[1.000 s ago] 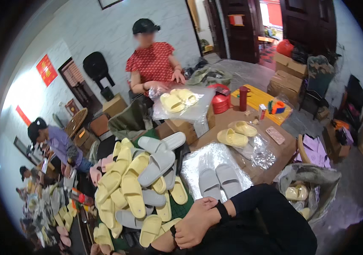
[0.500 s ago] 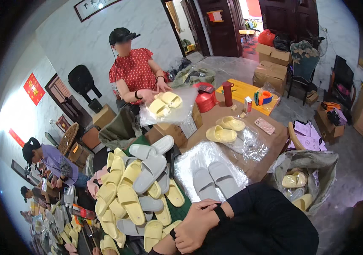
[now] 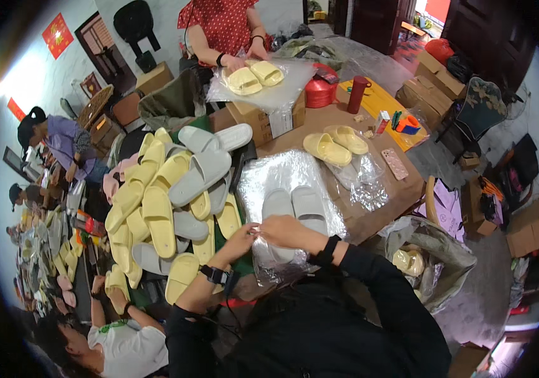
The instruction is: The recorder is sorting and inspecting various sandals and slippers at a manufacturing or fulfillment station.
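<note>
A pair of grey slide slippers (image 3: 309,203) lies on a stack of clear plastic bags (image 3: 332,195) at the table's near side. Over the heel end of the pair, my right hand (image 3: 289,232) is closed, its fingertips meeting those of my left hand (image 3: 242,244). Both hands pinch at one spot beside the left slipper; whatever is between the fingers is too small to make out. To the left of my hands rises a heap of yellow and grey slippers (image 3: 158,217).
Across the table a person in red (image 3: 225,28) handles yellow slippers (image 3: 264,73) on plastic. Another yellow pair (image 3: 327,148), a phone (image 3: 395,164) and a red bottle (image 3: 358,94) are on the brown tabletop (image 3: 402,195). A sack (image 3: 455,268) holding slippers stands at right. A person in white (image 3: 127,349) works at lower left.
My hands were crossed at the wrists near the lower edge; now they meet fingertip to fingertip over the grey slippers. The view has tilted down, and a person at lower left has come into sight.
</note>
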`<state>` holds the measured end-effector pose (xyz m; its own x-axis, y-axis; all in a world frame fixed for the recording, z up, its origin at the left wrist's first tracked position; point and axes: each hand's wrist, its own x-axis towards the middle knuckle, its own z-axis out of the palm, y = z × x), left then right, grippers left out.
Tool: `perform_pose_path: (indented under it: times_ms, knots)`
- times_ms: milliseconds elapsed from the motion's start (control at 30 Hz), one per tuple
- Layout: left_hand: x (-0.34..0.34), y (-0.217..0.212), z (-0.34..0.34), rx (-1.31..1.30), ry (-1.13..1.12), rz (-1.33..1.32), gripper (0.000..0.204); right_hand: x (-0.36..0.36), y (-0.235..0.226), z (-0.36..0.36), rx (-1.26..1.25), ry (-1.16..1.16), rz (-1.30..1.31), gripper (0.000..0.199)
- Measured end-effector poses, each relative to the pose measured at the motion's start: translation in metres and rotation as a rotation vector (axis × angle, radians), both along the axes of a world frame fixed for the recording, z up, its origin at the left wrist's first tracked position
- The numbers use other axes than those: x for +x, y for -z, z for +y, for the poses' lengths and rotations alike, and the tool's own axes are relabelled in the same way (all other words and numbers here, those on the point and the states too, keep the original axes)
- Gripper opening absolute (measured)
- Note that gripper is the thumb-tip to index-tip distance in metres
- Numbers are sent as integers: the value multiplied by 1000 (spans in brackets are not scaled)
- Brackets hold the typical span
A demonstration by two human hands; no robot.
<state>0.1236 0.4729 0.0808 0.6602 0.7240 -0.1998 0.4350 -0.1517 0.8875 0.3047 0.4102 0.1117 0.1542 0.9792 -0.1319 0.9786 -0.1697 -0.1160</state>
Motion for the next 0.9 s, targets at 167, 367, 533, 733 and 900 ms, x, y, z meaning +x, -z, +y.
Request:
perform_pose_path:
  times_ms: [167, 367, 533, 733, 900]
  knots:
    - [-27, 26, -12, 545, 209, 362, 24, 51, 78, -11, -193, -209, 569, 54]
    - [5, 90, -67, 496, 464, 547, 31, 33, 152, 13, -184, -189, 340, 59]
    - [24, 125, -95, 383, 182, 521, 47, 35, 163, 25, 124, -16, 404, 40]
    - [28, 121, -104, 109, -132, 336, 55, 66, 160, 13, 461, 0, 604, 23]
    - [45, 124, -87, 676, 171, 478, 51, 115, 113, -34, 249, -65, 954, 25]
